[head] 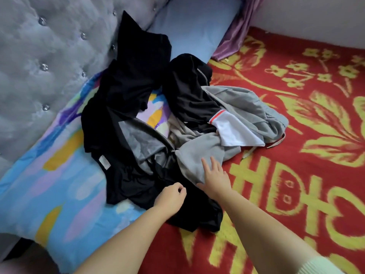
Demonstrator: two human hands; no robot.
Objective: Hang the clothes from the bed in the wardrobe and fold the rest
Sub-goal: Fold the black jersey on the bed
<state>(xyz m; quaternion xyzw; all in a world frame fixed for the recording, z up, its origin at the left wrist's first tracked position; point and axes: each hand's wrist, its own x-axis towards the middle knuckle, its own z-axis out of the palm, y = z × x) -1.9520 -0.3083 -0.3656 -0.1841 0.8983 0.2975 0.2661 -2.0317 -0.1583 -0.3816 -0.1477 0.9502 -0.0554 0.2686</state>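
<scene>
Lying just ahead, the clothes pile point(167, 119) stretches away toward the headboard point(49, 56); left hand point(169, 196) pinches the black garment point(138, 182), right hand point(214, 175) rests flat, fingers straight, on the grey one point(197, 155).

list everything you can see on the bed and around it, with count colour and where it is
black clothes: a tangled heap, count unclear, black, middle of the bed, partly on the pillow
grey garment: one, grey, right side of the heap, on the blanket
white piece with red stripe: one, white, lying on the grey garment
patterned pillow: one, blue with orange and lilac, left, against the headboard
plain pillow: one, light blue, top centre
purple cloth: one, purple, right of the plain pillow
blanket: one, red with yellow flowers, covers the bed
headboard: one, grey, tufted, left
left hand: fingers curled, pinching black cloth
right hand: fingers straight, resting on the grey garment
</scene>
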